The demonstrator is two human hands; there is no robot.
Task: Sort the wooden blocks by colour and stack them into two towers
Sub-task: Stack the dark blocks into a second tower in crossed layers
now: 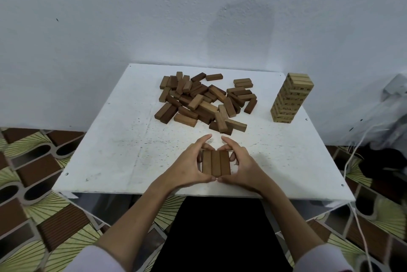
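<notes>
Nearest me, black cloth [220, 234] fills the bottom centre, both forearms coming up past it in white sleeves [94, 258]. On the near part of the white table [105, 157] I see my left hand [189, 166] and right hand [244, 166] cupped round a row of three dark blocks [216, 163] lying flat, side by side, long edges touching. Left fingers are curled along the row's left edge, thumb at the near end; right fingers are curled along the right edge, thumb likewise — the two thumb tips nearly meet in front of the row. Index fingertips arch over the far end, with a gap between them. Both hands press the row from the sides; the blocks rest on the table, not lifted. Just beyond the hands, mid-table, sits the loose pile of brown blocks [202, 100] — mixed mid and dark tones, many overlapping, a few lying apart at the right and far edges of the heap. Far right of the table stands the finished light-wood tower [290, 97], upright, many layers, well apart from the pile. Right of the table are grey bundled fabric [394, 117] and a white cable [361, 227] trailing over the patterned floor [33, 205]. Behind the table is a plain pale wall [132, 18].
</notes>
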